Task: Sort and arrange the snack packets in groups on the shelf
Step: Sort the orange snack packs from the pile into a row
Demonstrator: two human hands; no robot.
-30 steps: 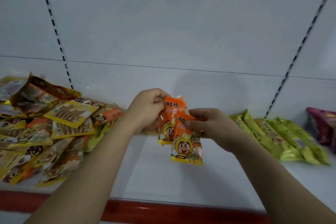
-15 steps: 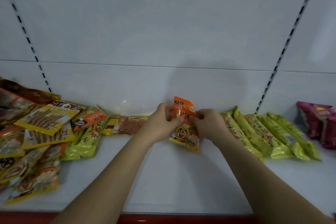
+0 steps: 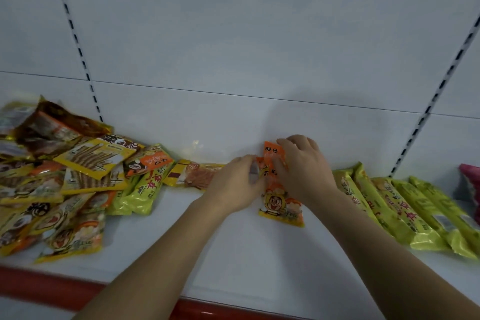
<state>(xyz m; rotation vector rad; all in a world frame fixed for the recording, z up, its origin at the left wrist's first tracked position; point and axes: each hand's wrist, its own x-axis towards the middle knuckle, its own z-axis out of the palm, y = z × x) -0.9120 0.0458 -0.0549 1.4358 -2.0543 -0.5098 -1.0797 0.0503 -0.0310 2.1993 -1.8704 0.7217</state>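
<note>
The orange packets are now laid on the white shelf, close to the back panel, whereas a second ago they were held up clear of it. They are gripped from both sides: the left hand is curled against their left edge, and the right hand is spread over their upper part with the fingers bent onto the top corner. Half a second ago the right hand was pinched at the packets' right edge; it is now seen on top of them. The lower end of the front packet, with its cartoon face, is left uncovered and lies flat on the shelf.

Just to the right, a row of green packets is lined up side by side. A pink packet is seen at the far right edge. To the left, a loose heap of mixed packets is piled on the shelf, well apart from the hands.
</note>
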